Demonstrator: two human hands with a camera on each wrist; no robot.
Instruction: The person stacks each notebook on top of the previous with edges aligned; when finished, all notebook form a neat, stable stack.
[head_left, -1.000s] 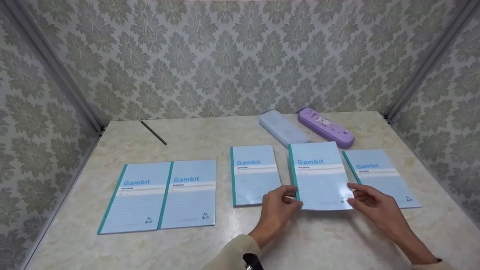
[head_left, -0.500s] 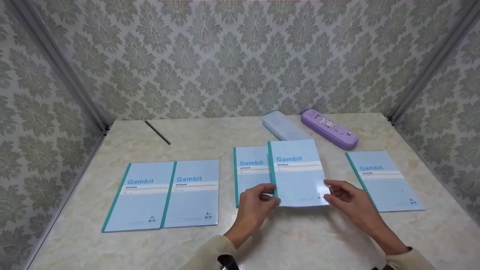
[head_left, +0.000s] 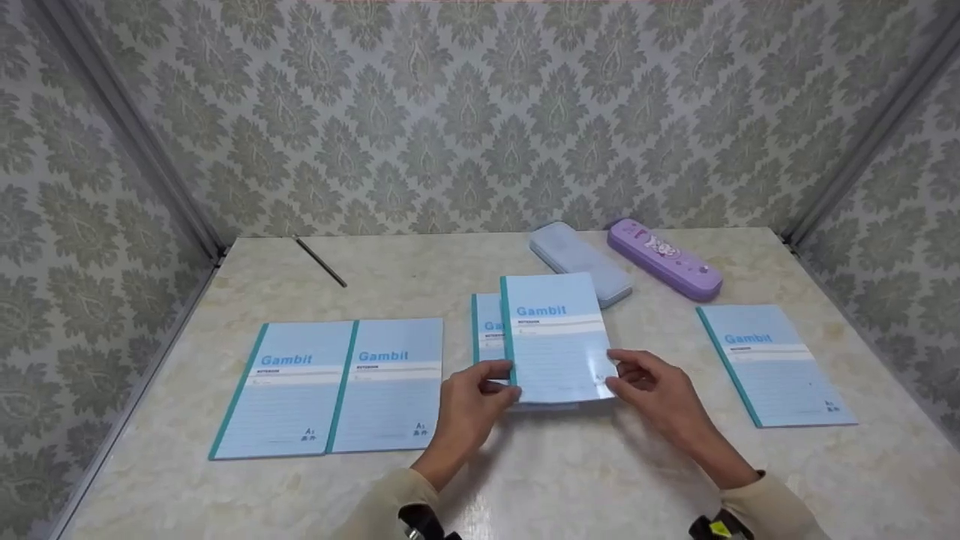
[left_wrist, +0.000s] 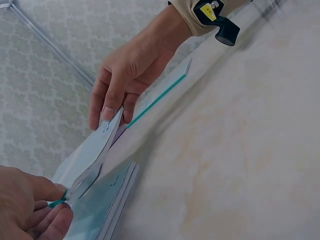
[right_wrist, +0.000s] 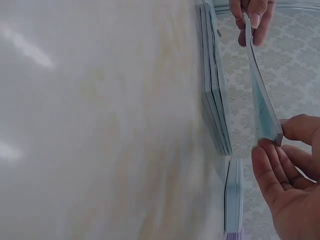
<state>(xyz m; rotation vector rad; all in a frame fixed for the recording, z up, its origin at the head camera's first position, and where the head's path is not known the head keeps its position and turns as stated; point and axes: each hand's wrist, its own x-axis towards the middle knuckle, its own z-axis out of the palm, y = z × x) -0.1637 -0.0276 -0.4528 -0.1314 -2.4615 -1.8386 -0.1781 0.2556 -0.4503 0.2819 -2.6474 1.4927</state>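
Observation:
A light blue Gambit notebook [head_left: 559, 337] with a teal spine is held raised and tilted above the table. My left hand [head_left: 469, 405] pinches its lower spine edge between thumb and fingers, while my right hand [head_left: 664, 394] pinches the lower right edge. Partly hidden beneath it lies another such notebook [head_left: 487, 315]. From the right wrist view, this is a small stack of notebooks [right_wrist: 212, 80], with a gap between it and the raised one. Two more notebooks lie side by side at the left, one left [head_left: 285, 405] and one right [head_left: 390, 397]. A single notebook [head_left: 780, 367] lies at the far right.
A pale blue pencil case [head_left: 577, 259] sits behind the held notebook, partly covered by it in the head view. Beside it rests a purple pencil case [head_left: 664, 259]. A thin dark pencil or pen [head_left: 319, 260] lies at the back left of the marbled table [head_left: 577, 480].
Both hands have carried the raised notebook leftward, from beside the middle notebook to over it. More of the pale blue case now shows. The view has shifted slightly.

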